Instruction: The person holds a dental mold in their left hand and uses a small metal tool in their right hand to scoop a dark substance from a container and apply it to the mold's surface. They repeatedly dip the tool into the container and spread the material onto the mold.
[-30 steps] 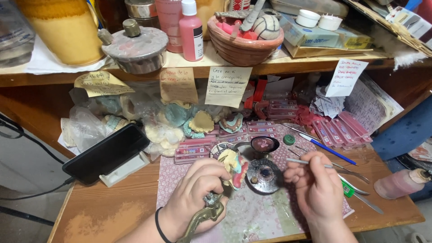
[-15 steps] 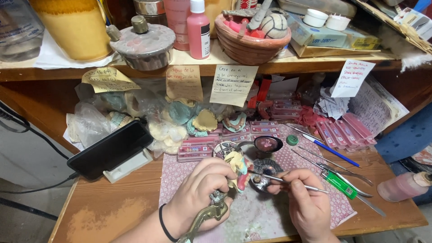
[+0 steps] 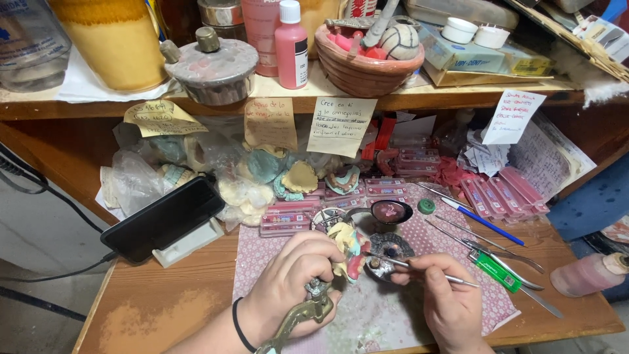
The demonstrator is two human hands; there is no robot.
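On the patterned mat at the front of the table (image 3: 164,308), your left hand (image 3: 288,288) is closed around a brass articulator (image 3: 308,313) carrying a dental model (image 3: 346,252), pale yellow with pink wax gums. It likely feels weighty at the metal and brittle at the plaster, so grip the frame, not the teeth. Your right hand (image 3: 449,298) pinches a thin metal instrument (image 3: 419,269), tip near the model, beside a small dark dish (image 3: 388,250).
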